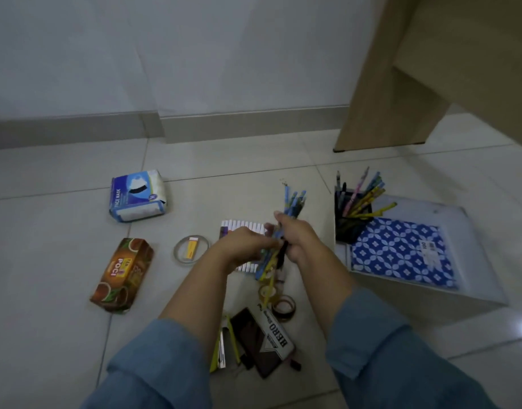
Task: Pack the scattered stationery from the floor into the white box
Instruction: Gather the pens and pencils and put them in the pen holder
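Both my hands hold a bunch of blue and yellow pens (pixel 293 203) over the floor's middle. My right hand (pixel 295 234) grips the bunch around its middle, tips pointing up and away. My left hand (pixel 243 245) pinches the bunch's lower part. Under them lies a flat set of white-capped markers (pixel 243 225). The white box (pixel 472 228) stands at the right, holding a black pen cup (pixel 352 228) with several pens and a blue patterned notebook (pixel 401 252). Tape rolls (pixel 285 307), a stamp-pad box (pixel 276 335) and yellow clips (pixel 221 346) lie near my arms.
A face mask pack (pixel 137 196) and a brown tea box (pixel 122 274) lie at the left. A clear tape ring with a small yellow eraser (pixel 191 248) sits left of my hands. A wooden desk leg (pixel 383 98) stands behind the box, a white wall beyond.
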{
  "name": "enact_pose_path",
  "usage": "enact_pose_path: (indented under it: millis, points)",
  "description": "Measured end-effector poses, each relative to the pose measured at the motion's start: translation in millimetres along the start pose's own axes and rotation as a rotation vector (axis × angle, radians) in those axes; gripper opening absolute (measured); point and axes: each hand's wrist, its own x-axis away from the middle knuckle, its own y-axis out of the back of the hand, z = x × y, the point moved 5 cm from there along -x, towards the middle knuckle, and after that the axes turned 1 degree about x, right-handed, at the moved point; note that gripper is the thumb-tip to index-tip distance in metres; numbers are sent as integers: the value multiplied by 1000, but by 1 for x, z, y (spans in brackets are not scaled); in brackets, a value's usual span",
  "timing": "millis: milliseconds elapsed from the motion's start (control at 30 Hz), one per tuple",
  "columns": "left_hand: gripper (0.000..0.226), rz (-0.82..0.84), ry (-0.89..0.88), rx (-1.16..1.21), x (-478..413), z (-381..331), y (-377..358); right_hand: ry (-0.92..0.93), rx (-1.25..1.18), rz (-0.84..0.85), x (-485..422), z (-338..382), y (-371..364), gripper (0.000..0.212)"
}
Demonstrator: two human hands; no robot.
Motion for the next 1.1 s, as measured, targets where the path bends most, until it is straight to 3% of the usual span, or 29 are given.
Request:
enact_pose_path:
  millis: [100,167,233,300,400,500,600,733,833,967,1100]
  points:
    - [45,-281,9,-14,-3,4,11,52,-268,-47,-1,19,19,20]
    - [66,-245,135,392,-4,12,-4,154,-366,-78,1,35,24,23]
    - [72,-115,283,934,-6,18,-33,255,-410,-106,4,48,24,20]
    - [70,-100,409,1317,-6,23,-56,310,-405,-121,8,54,23,20]
    - [61,-214,380,1460,-10,18,-60,294,-359,-70,15,39,13,23]
    - [65,-168,229,1483,-20,-7,-55,281,-382,-17,20,26,9,25]
    - [69,-119,41,1277,-26,-36,-60,450,-415,-135,25,59,42,24]
    - [50,-224,-354,370,-22,-58,-78,765,-184,-445,31,114,110,20]
    - [49,-108,-472,-134,-34,-45,-105,846,3,-472,18,123,130,15]
    - [54,47,-366,-334,-49,-27,-124,903,155,-471,-5,121,127,25]
    - [52,83,-347,-342,-51,-26,-129,913,190,-449,-24,116,121,38]
